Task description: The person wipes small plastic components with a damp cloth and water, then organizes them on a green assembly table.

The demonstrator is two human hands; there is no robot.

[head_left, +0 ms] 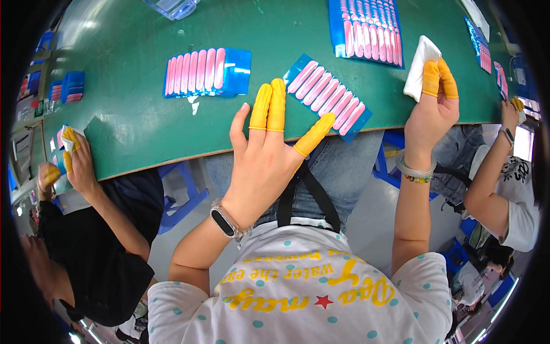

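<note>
My left hand [269, 157] is spread open at the near edge of the green table [132, 120], holding nothing. Yellow finger cots cover its thumb, index and middle finger. Just beyond its fingertips lies a tilted blue tray of pink sticks [327, 96]. My right hand [432, 109], also wearing yellow finger cots, pinches a white cloth [420, 64] above the table's edge, to the right of that tray. A dark band sits on my left wrist and a pale bracelet on my right.
Two more blue trays of pink sticks [207, 71] [368, 27] lie farther back. A clear plastic box [172, 7] sits at the far edge. One co-worker's hand [79, 160] works at the left, another's arm [497, 172] at the right.
</note>
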